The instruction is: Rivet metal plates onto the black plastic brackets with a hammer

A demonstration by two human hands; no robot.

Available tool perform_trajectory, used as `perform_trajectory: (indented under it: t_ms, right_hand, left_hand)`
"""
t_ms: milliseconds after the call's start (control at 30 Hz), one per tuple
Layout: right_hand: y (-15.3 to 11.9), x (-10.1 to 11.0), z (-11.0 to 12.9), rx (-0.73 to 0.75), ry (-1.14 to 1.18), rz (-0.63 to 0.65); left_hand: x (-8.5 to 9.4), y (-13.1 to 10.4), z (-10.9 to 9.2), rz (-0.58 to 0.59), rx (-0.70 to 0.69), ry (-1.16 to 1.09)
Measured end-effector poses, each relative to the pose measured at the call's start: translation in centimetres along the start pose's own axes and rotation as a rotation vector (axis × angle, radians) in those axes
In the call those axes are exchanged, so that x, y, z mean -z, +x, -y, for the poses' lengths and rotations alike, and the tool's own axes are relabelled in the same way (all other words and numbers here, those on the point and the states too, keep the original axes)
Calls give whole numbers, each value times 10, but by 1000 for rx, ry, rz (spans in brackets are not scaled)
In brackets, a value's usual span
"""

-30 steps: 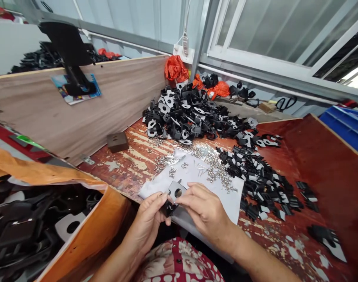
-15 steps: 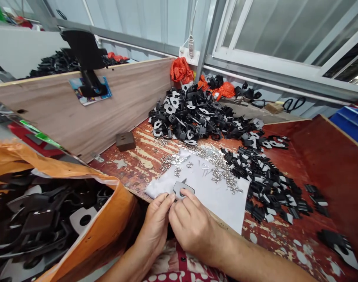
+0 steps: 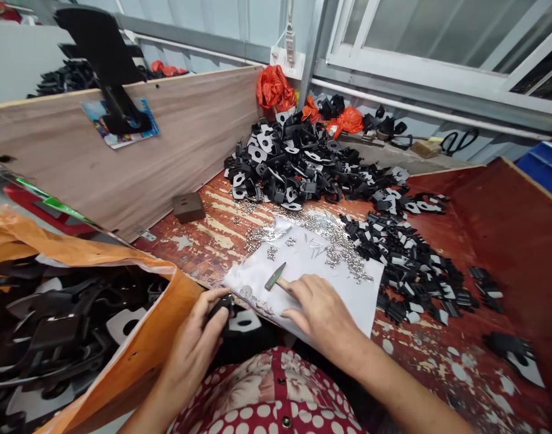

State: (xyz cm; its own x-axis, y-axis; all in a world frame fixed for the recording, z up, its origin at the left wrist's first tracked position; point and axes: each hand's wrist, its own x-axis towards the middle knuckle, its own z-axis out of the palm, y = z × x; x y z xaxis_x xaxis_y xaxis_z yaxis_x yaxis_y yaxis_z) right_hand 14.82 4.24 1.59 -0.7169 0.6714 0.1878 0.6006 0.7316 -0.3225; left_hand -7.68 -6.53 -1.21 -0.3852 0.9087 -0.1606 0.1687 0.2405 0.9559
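Note:
My left hand [image 3: 198,328] is closed on a black plastic part [image 3: 224,304] at the table's front edge, beside the orange sack. A grey plate with a hole [image 3: 245,320] shows just right of those fingers, low over my lap. My right hand [image 3: 318,304] rests over the white cloth [image 3: 364,307], its fingers round the light handle of a small hammer. The greenish hammer head [image 3: 275,276] points up and to the left over the cloth. Small metal pins and springs [image 3: 343,256] lie scattered on the cloth and behind it.
A large heap of black and grey parts [image 3: 298,163] fills the back. Smaller black parts [image 3: 415,265] spread to the right. An orange sack [image 3: 167,301] of parts stands at left. A brown block [image 3: 188,207] sits near the wooden partition [image 3: 189,126].
My hands have moved apart. The left one has gone left and down with the black part; the right one has gripped the hammer. The view has tilted slightly downward.

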Motion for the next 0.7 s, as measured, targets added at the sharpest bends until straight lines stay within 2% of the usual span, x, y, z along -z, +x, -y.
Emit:
perform_trajectory:
  t_ms: [100,200,267,367,533,633,700]
  right_hand:
    - [-24,-2,-27,-164,-210,184]
    - [-41,-1,-40,-295,-155,315]
    - [-48,1,-40,-361,-103,324]
    - [-55,0,-30,-341,-104,289]
    - [-62,-9,-15,-317,-225,345]
    - [-65,-8,-22,-361,-100,353]
    - [-68,-2,-29,-325,-6,282]
  left_hand:
    - [-1,4,7,126,110,-103]
    - [-25,13,14,134,136,-135]
    - [-42,19,18,118,127,-116]
    - [-55,24,23,101,103,-85]
    - [-54,24,28,84,72,-51]
    - [-54,25,30,65,26,-38]
    - [-55,26,30,48,-11,-30]
